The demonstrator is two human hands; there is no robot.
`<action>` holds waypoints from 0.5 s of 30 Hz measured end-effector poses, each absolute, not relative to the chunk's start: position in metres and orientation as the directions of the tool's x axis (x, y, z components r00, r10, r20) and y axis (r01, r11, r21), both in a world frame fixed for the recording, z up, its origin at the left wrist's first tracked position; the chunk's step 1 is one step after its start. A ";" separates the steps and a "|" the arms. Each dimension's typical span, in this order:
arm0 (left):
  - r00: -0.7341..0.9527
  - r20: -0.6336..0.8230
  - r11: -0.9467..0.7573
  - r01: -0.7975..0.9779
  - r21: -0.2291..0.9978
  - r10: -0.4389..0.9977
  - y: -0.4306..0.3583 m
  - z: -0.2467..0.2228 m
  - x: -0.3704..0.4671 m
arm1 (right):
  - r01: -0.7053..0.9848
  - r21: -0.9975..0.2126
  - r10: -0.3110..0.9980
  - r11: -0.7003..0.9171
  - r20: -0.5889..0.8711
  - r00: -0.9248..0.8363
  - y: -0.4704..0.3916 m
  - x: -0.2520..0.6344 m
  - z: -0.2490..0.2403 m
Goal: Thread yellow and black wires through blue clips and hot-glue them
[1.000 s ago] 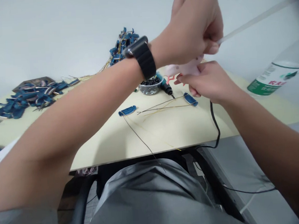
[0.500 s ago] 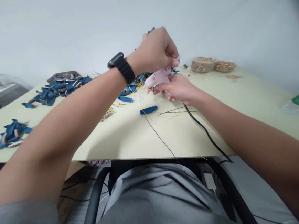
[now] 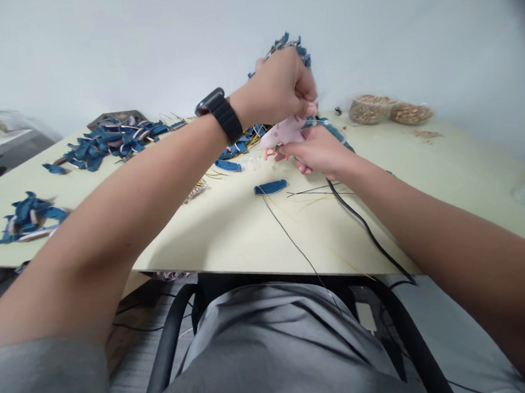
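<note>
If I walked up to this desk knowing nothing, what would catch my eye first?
Most likely the two hands raised together mid-table: the right hand grips a pink glue gun, its black cord trailing off the front edge, while the left hand, a black watch on its wrist, is clenched just above it. Next, the blue pieces: a big heap at the back left, a small cluster near the left edge.
</note>
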State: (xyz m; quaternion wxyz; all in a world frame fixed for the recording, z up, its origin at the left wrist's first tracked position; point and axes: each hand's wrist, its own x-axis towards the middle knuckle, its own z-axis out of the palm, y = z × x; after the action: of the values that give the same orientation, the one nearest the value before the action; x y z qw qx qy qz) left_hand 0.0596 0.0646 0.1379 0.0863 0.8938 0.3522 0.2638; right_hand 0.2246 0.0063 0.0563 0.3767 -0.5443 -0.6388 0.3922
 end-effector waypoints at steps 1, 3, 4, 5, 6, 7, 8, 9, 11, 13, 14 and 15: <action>0.608 0.434 -0.746 0.561 0.358 0.665 0.066 0.136 0.059 | 0.403 -0.910 0.991 0.099 0.053 -0.124 0.006 0.224 0.057; 0.600 0.477 -0.767 0.506 0.395 0.642 0.069 0.133 0.060 | 0.398 -0.912 0.989 0.102 0.051 -0.136 0.005 0.225 0.057; 0.598 0.492 -0.774 0.479 0.414 0.633 0.070 0.131 0.061 | 0.394 -0.913 0.988 0.104 0.049 -0.146 0.004 0.225 0.057; 0.601 0.497 -0.779 0.451 0.436 0.626 0.072 0.129 0.061 | 0.392 -0.914 0.987 0.105 0.047 -0.154 0.003 0.225 0.057; 0.610 0.492 -0.780 0.422 0.461 0.621 0.074 0.127 0.060 | 0.392 -0.914 0.986 0.107 0.046 -0.161 0.003 0.226 0.057; 0.627 0.478 -0.779 0.389 0.492 0.615 0.076 0.126 0.058 | 0.393 -0.913 0.985 0.109 0.046 -0.167 0.002 0.226 0.056; 0.640 0.470 -0.776 0.351 0.524 0.607 0.079 0.124 0.054 | 0.396 -0.912 0.984 0.111 0.046 -0.170 0.001 0.226 0.056; 0.648 0.473 -0.774 0.311 0.551 0.597 0.082 0.123 0.050 | 0.398 -0.911 0.984 0.113 0.047 -0.172 0.000 0.226 0.056; 0.637 0.505 -0.772 0.241 0.588 0.583 0.085 0.119 0.039 | 0.399 -0.911 0.985 0.109 0.044 -0.168 -0.002 0.225 0.057; 0.603 0.535 -0.761 0.200 0.618 0.593 0.083 0.112 0.027 | 0.388 -0.918 0.990 0.082 0.031 -0.135 -0.003 0.225 0.059; 0.592 0.530 -0.745 0.194 0.638 0.607 0.079 0.108 0.021 | 0.374 -0.925 0.993 0.067 0.026 -0.114 -0.004 0.226 0.060; 0.592 0.509 -0.726 0.200 0.658 0.624 0.074 0.104 0.016 | 0.354 -0.934 0.995 0.056 0.022 -0.099 -0.004 0.228 0.062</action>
State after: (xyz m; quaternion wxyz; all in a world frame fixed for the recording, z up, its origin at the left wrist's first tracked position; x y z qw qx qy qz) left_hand 0.0156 0.0742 0.1036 0.2792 0.8474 0.2431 0.3805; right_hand 0.2277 -0.0036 0.0622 0.3870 -0.5485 -0.6148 0.4140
